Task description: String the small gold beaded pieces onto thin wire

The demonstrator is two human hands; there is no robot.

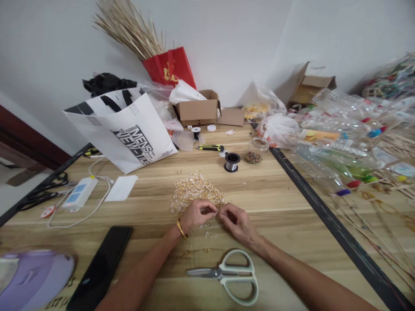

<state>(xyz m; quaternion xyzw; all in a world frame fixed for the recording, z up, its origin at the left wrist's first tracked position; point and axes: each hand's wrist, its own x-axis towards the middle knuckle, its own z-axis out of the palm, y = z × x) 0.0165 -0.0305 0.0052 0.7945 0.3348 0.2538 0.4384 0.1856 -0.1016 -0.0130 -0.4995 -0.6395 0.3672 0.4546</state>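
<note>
My left hand (pixel 199 212) and my right hand (pixel 236 221) meet over the wooden table, fingertips pinched and almost touching. Whatever lies between the fingertips is too small to make out. Just behind my left hand spreads a heap of small gold and clear beads (pixel 193 190). Below the hands are a thin chain (pixel 210 226) and a few clear beads (pixel 210 234). Closer to me lies a gold-coloured chain (pixel 194 252). Scissors with pale handles (pixel 223 273) rest in front, their blades pointing left.
Behind the beads stand a wire spool (pixel 231 162), a glass jar of beads (pixel 254 156) and a box cutter (pixel 210 147). At left are a white paper bag (pixel 129 129), a power strip (pixel 80 193) and a black phone (pixel 100 268). Plastic bottles (pixel 337 116) crowd the right.
</note>
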